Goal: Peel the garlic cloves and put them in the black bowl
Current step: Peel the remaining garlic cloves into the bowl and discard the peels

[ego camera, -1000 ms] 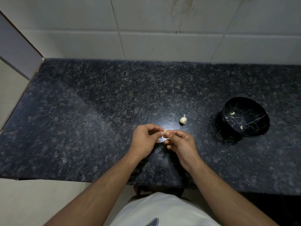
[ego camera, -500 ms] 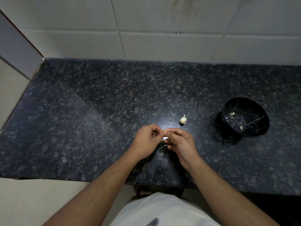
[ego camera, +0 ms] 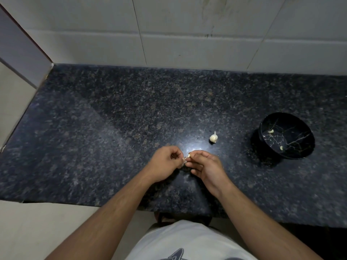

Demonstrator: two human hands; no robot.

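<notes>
Both my hands, left hand (ego camera: 165, 164) and right hand (ego camera: 206, 166), have drawn slightly apart, pinching a pale, part-skinned garlic clove (ego camera: 189, 155) over the bench (ego camera: 112, 128).

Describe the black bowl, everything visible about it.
The black bowl is round and glossy, with thin pale marble-like veins across its inside. It stands upright on the dark speckled countertop, off to the person's right, apart from both hands. Two small pale garlic pieces lie inside it, one near the far wall, one nearer the front. Nothing else touches it.
</notes>
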